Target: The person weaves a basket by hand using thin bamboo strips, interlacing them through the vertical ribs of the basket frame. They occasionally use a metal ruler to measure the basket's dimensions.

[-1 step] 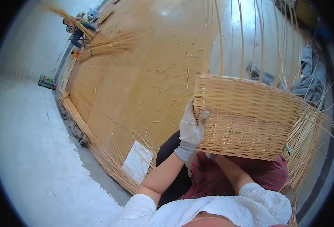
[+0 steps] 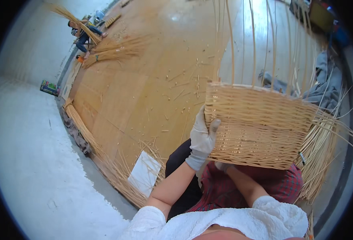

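Observation:
A partly woven wicker basket (image 2: pixel 260 124) fills the right of centre, above my lap, with tall unwoven stakes (image 2: pixel 252 44) standing up from its far edge. Wrapped round its left edge is my left hand (image 2: pixel 202 136) in a pale glove, the thumb lying on the woven face. My right hand (image 2: pixel 221 166), gloved too, reaches beneath the basket's near edge. Only a bit of that glove shows, and its fingers are hidden behind the weave. A red plaid cloth (image 2: pixel 232 186) covers my lap under the basket.
Loose wicker rods (image 2: pixel 318 160) lie to the right, beside grey cloth (image 2: pixel 328 88). A long rod bundle (image 2: pixel 80 120) and a white sheet (image 2: pixel 144 172) lie to the left. Offcuts dot the board floor (image 2: pixel 136 96). At the far left a person (image 2: pixel 82 34) sits holding rods.
The basket's far edge and its stakes have dipped slightly toward me. My left hand keeps its hold and has shifted barely at all.

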`<state>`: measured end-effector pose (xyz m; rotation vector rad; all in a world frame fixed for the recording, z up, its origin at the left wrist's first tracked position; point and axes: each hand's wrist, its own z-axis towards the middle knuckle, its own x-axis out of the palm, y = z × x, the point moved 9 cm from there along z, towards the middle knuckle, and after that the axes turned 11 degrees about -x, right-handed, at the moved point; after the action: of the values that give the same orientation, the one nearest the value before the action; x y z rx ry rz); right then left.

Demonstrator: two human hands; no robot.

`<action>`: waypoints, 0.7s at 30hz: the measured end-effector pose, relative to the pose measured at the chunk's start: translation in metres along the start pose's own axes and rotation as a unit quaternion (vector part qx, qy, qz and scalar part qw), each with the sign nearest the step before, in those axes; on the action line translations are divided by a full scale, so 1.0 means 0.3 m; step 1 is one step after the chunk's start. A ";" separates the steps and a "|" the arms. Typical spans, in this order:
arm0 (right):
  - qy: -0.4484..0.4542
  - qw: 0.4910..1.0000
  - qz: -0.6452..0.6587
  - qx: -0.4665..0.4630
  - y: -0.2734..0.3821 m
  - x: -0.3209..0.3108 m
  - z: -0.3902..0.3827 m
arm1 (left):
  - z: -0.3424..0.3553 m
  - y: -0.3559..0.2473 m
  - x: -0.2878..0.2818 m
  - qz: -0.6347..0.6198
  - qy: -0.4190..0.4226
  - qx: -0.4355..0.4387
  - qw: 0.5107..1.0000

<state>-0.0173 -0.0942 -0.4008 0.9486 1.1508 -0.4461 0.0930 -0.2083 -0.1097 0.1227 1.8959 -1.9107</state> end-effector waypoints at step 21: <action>-0.136 0.984 0.089 0.078 0.303 -1.309 -0.535 | -0.675 -0.200 0.262 -0.106 0.288 0.032 0.951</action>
<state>-0.1914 0.0255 -0.0218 1.0792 0.7850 -0.5079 -0.0488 -0.0340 -0.0937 0.5759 2.2860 -2.2580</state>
